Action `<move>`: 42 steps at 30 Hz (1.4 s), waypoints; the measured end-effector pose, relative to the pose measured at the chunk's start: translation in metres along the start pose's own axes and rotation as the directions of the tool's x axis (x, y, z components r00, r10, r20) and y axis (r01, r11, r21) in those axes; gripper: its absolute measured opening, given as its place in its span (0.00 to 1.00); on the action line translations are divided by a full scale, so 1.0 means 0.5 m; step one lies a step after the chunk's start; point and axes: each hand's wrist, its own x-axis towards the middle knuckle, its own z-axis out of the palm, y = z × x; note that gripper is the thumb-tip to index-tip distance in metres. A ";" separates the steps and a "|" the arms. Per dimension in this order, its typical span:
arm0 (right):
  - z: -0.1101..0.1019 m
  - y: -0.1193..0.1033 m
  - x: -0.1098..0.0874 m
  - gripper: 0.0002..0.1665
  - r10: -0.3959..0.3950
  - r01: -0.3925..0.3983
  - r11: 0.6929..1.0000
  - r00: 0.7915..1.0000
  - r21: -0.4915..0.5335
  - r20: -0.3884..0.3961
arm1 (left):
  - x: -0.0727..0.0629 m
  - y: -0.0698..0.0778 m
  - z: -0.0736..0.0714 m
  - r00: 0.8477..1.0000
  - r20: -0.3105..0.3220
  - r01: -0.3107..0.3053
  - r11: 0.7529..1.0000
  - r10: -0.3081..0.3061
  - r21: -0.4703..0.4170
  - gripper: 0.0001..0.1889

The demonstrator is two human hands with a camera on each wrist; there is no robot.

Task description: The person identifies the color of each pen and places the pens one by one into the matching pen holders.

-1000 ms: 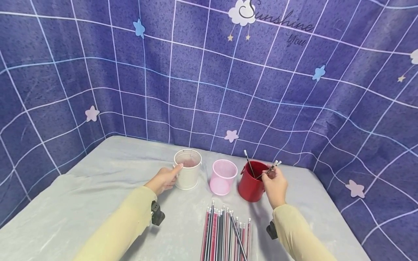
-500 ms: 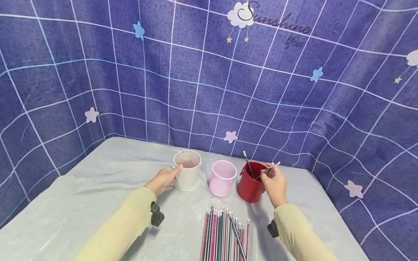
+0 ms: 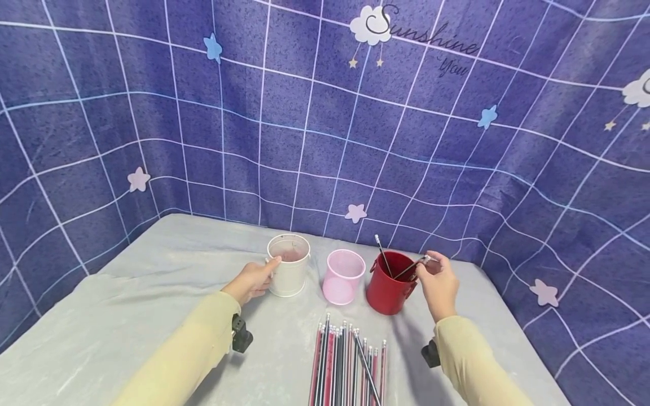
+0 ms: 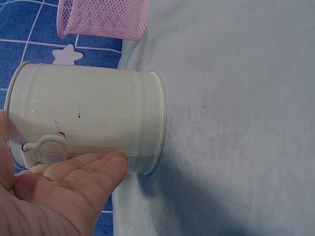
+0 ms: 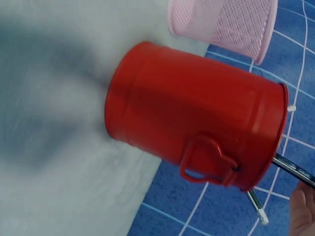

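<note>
L hand (image 3: 252, 281) straight-fingered on 1 white bkt (image 3: 288, 282); R hand (image 3: 439, 286) pinching 1 pencil (image 5: 294, 170).

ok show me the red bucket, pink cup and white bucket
Red bucket (image 5: 192, 103), right wrist view, middle of its side
Pink cup (image 3: 341, 285), head view, front wall
White bucket (image 4: 101, 108), left wrist view, middle of its side

Place: a draped tabletop corner; home, studio or office, I can't tell | Backdrop: purple-blue fabric with a white grid (image 3: 304, 107), pale-pink stars (image 3: 355, 213) and black "Sunshine You" lettering (image 3: 431, 38) surrounds me on three sides | Surface: wrinkled light-grey cloth (image 3: 101, 327) | Gear: small black boxy device (image 3: 241, 334) on my left cuff (image 3: 223, 313)
</note>
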 end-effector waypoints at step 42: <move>0.054 -0.070 -0.183 0.13 -0.016 0.268 0.957 0.426 -0.109 0.904 | 0.008 0.007 -0.015 0.997 0.059 0.045 0.998 -0.042 -0.054 0.51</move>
